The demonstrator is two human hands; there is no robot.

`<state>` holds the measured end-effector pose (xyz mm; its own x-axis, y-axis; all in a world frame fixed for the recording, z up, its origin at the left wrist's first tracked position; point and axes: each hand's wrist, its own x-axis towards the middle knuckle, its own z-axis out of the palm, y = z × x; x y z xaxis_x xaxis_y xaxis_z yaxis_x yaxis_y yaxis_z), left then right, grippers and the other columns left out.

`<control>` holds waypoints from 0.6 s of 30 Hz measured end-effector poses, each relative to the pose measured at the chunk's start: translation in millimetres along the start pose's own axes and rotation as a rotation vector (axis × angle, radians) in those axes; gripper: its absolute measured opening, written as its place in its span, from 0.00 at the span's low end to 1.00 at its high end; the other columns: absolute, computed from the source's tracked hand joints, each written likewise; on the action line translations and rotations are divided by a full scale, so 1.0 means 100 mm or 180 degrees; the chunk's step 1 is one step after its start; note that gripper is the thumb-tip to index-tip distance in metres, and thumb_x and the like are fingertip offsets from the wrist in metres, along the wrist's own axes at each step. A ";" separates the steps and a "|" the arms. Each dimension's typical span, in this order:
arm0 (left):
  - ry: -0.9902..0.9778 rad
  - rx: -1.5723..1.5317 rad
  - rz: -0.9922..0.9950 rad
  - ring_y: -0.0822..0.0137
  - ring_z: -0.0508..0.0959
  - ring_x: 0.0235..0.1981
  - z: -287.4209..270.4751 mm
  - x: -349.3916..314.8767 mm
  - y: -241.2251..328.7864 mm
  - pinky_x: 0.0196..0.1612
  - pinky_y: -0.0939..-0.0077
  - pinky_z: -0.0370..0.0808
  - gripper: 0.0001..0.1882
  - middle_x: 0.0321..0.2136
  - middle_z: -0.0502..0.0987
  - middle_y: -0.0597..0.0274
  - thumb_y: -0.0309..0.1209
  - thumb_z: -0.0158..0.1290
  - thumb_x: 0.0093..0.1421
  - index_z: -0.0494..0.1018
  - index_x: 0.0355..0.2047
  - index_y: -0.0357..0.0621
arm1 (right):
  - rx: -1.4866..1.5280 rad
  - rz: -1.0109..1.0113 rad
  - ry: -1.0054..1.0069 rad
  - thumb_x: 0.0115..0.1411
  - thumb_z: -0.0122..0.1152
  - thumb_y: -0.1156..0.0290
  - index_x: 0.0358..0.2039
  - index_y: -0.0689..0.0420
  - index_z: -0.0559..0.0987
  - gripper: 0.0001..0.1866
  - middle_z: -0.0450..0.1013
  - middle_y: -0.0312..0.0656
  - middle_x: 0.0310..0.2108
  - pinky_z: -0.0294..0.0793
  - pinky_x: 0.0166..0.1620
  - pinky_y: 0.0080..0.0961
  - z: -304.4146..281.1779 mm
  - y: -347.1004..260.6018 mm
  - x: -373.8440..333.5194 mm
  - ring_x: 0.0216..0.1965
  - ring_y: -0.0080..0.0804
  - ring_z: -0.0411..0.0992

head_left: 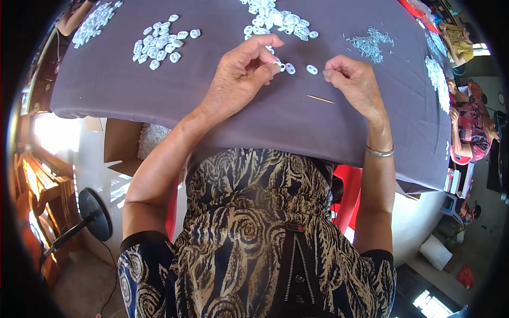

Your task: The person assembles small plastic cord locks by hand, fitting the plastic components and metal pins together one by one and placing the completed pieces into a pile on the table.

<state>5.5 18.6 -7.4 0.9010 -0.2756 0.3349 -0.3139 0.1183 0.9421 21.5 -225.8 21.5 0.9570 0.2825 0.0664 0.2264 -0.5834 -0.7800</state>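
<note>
My left hand (238,77) pinches a small white oval piece with holes (281,67) between thumb and forefinger, just above the table. Right beside it lies a loose white two-holed oval (290,69), and another white oval (312,69) rests a little further right, close to my right fingertips. My right hand (354,84) has its thumb and fingers pressed together; anything between them is too small to make out. A thin wooden stick, pointed like a toothpick (320,98), lies on the cloth below and left of my right hand.
A dark grey cloth (254,119) covers the table. White ovals form heaps at the left (161,42) and far middle (275,20). Small shiny metal pieces (370,43) are piled at the far right. An open cardboard box (119,143) stands below the left edge. Other people sit along the right side.
</note>
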 end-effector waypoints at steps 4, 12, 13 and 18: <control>0.0041 0.0056 -0.0116 0.83 0.68 0.23 0.00 -0.01 0.02 0.28 0.89 0.68 0.16 0.24 0.68 0.73 0.18 0.50 0.57 0.68 0.46 0.42 | 0.0744 -0.0103 0.0042 0.57 0.54 0.76 0.28 0.60 0.76 0.03 0.70 0.30 0.23 0.59 0.23 0.11 0.24 -0.35 0.09 0.21 0.12 0.61; 0.0108 0.0059 -0.0170 0.83 0.68 0.24 -0.03 -0.01 -0.02 0.28 0.88 0.68 0.17 0.24 0.68 0.72 0.17 0.50 0.56 0.67 0.46 0.43 | 0.0980 -0.0199 -0.0298 0.57 0.52 0.76 0.31 0.60 0.75 0.04 0.69 0.30 0.23 0.60 0.23 0.12 0.48 -0.44 0.28 0.21 0.13 0.60; 0.0098 0.0103 -0.0172 0.83 0.68 0.24 -0.03 0.00 -0.03 0.28 0.88 0.68 0.17 0.24 0.68 0.72 0.17 0.50 0.56 0.67 0.46 0.43 | 0.1030 -0.0237 -0.0305 0.56 0.52 0.76 0.30 0.60 0.75 0.04 0.69 0.30 0.22 0.60 0.23 0.12 0.49 -0.44 0.29 0.21 0.13 0.60; 0.0066 0.0145 -0.0177 0.83 0.67 0.24 -0.02 0.00 -0.04 0.28 0.87 0.68 0.17 0.24 0.68 0.72 0.18 0.51 0.55 0.67 0.45 0.44 | 0.0978 -0.0243 -0.0333 0.57 0.53 0.75 0.31 0.60 0.76 0.04 0.69 0.30 0.22 0.61 0.23 0.12 0.49 -0.39 0.29 0.21 0.13 0.61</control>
<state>7.3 19.6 -10.7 0.9234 -0.2606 0.2820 -0.2761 0.0596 0.9593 31.1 -157.3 23.7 0.9120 0.4024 0.0800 0.2160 -0.3053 -0.9274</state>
